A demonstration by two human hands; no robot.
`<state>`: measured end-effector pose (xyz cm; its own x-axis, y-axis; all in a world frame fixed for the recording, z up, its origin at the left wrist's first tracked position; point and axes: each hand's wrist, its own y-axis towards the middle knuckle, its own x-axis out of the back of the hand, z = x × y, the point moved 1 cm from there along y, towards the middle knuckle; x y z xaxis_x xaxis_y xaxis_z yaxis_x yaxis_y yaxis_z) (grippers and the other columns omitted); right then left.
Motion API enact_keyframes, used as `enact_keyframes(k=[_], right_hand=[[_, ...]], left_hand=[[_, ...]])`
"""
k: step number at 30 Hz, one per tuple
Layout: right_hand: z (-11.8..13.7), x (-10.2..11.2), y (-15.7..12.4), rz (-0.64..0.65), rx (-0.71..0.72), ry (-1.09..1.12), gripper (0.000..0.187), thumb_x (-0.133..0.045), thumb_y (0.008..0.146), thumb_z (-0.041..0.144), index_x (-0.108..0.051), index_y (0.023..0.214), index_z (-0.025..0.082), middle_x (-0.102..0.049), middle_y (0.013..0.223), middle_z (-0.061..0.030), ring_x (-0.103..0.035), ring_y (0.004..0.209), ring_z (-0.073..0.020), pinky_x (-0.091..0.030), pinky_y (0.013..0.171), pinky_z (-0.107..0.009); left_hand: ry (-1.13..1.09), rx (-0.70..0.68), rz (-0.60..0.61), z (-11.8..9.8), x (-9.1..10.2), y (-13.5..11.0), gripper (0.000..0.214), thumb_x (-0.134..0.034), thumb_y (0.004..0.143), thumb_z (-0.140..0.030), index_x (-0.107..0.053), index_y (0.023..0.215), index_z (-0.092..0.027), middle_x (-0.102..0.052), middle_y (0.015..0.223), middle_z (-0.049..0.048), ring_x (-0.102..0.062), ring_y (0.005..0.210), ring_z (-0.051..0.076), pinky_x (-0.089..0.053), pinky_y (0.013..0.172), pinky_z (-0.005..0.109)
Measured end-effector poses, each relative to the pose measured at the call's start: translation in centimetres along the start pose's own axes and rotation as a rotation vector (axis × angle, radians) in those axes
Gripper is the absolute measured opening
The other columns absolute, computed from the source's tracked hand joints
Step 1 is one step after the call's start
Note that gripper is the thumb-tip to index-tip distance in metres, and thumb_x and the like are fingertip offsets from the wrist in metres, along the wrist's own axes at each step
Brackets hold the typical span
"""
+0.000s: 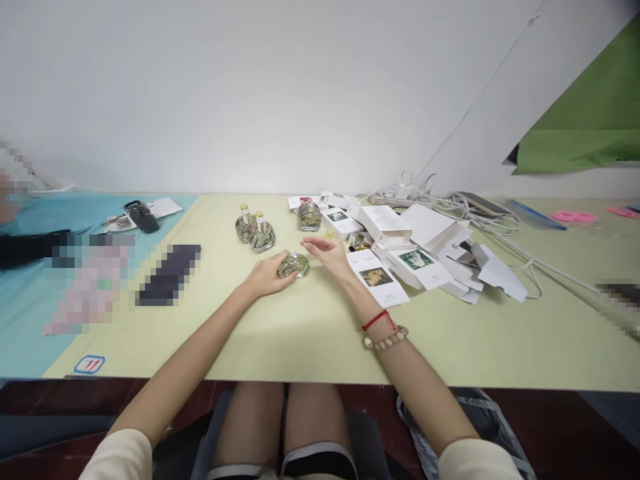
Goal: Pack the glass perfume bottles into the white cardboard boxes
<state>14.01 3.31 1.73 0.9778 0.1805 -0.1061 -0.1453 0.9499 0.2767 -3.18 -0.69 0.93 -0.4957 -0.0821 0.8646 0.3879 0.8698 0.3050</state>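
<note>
My left hand (pixel 267 275) rests on the pale green table (pixel 310 333) with its fingers wrapped round a small round glass bottle (pixel 295 265) filled with yellow-green bits. My right hand (pixel 327 253) hovers just right of the bottle, palm up, fingers loosely spread and holding nothing. A red string and a wooden bead bracelet (pixel 386 339) sit on my right wrist. Two similar bottles with gold necks (pixel 255 230) stand behind my left hand, and a third (pixel 309 215) stands further back.
White cartons and flower-printed cards (pixel 400 257) lie scattered right of my hands. A power strip with white cables (pixel 400 197) runs along the back. A blue mat (pixel 60 280) with blurred items covers the left end. Green cloth (pixel 585 127) hangs at upper right.
</note>
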Motion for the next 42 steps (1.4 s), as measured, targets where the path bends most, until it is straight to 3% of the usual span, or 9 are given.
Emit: enact_keyframes(k=[8, 15, 20, 24, 29, 37, 42], right_hand=[[0.4, -1.9, -1.3, 0.058, 0.019, -0.108, 0.031, -0.072, 0.061, 0.037, -0.071, 0.085, 0.017, -0.070, 0.088, -0.0058, -0.064, 0.087, -0.0203, -0.049, 0.082, -0.033], [1.8, -1.8, -1.6, 0.052, 0.129, -0.283, 0.029, -0.071, 0.064, 0.034, -0.071, 0.087, 0.017, -0.069, 0.092, -0.0062, -0.063, 0.090, -0.0195, -0.048, 0.083, -0.030], [1.8, -1.7, -1.7, 0.130, 0.126, -0.268, 0.030, -0.067, 0.068, 0.034, -0.068, 0.093, 0.018, -0.068, 0.095, -0.0067, -0.063, 0.090, -0.0182, -0.049, 0.082, -0.030], [1.4, -1.3, -1.3, 0.204, 0.114, -0.246, 0.036, -0.069, 0.067, 0.032, -0.065, 0.101, 0.019, -0.067, 0.101, -0.0072, -0.062, 0.092, -0.0180, -0.047, 0.084, -0.032], [1.3, -0.8, -0.9, 0.260, 0.098, -0.201, 0.051, -0.070, 0.066, 0.030, -0.056, 0.115, 0.022, -0.065, 0.106, -0.0064, -0.058, 0.102, -0.0187, -0.041, 0.092, -0.036], [0.9, -1.2, -1.0, 0.157, 0.075, -0.142, 0.046, -0.072, 0.063, 0.035, -0.062, 0.105, 0.019, -0.068, 0.093, -0.0071, -0.062, 0.092, -0.0196, -0.046, 0.086, -0.036], [1.1, -1.3, -1.2, 0.160, 0.110, -0.175, 0.043, -0.072, 0.063, 0.034, -0.064, 0.102, 0.017, -0.067, 0.094, -0.0083, -0.062, 0.090, -0.0191, -0.048, 0.082, -0.034]], left_hand=[[-0.026, 0.018, 0.003, 0.0, -0.1, 0.0, 0.050, -0.046, 0.079, -0.047, -0.040, 0.122, -0.022, -0.060, 0.076, -0.0009, -0.055, 0.062, 0.013, -0.037, 0.057, 0.023], [-0.022, 0.013, 0.001, 0.0, -0.1, 0.0, 0.047, -0.045, 0.079, -0.048, -0.043, 0.118, -0.022, -0.060, 0.076, -0.0008, -0.054, 0.061, 0.013, -0.037, 0.056, 0.023], [-0.033, 0.009, 0.004, 0.1, -0.2, 0.0, 0.053, -0.045, 0.079, -0.047, -0.037, 0.126, -0.024, -0.060, 0.075, -0.0016, -0.054, 0.058, 0.012, -0.038, 0.057, 0.022], [-0.044, 0.017, 0.001, 0.2, -0.2, 0.0, 0.055, -0.046, 0.079, -0.048, -0.036, 0.127, -0.023, -0.060, 0.075, -0.0015, -0.054, 0.056, 0.011, -0.038, 0.058, 0.023], [-0.032, 0.004, 0.004, 0.2, -0.2, -0.1, 0.043, -0.044, 0.079, -0.049, -0.046, 0.113, -0.023, -0.060, 0.076, -0.0016, -0.053, 0.057, 0.012, -0.038, 0.057, 0.023], [-0.021, 0.010, 0.007, 0.2, -0.2, 0.0, 0.046, -0.044, 0.079, -0.050, -0.043, 0.117, -0.023, -0.061, 0.079, -0.0005, -0.055, 0.062, 0.013, -0.038, 0.057, 0.023], [-0.027, 0.020, 0.008, 0.2, -0.2, 0.0, 0.047, -0.044, 0.079, -0.050, -0.043, 0.118, -0.023, -0.060, 0.075, -0.0009, -0.055, 0.061, 0.013, -0.039, 0.057, 0.023]])
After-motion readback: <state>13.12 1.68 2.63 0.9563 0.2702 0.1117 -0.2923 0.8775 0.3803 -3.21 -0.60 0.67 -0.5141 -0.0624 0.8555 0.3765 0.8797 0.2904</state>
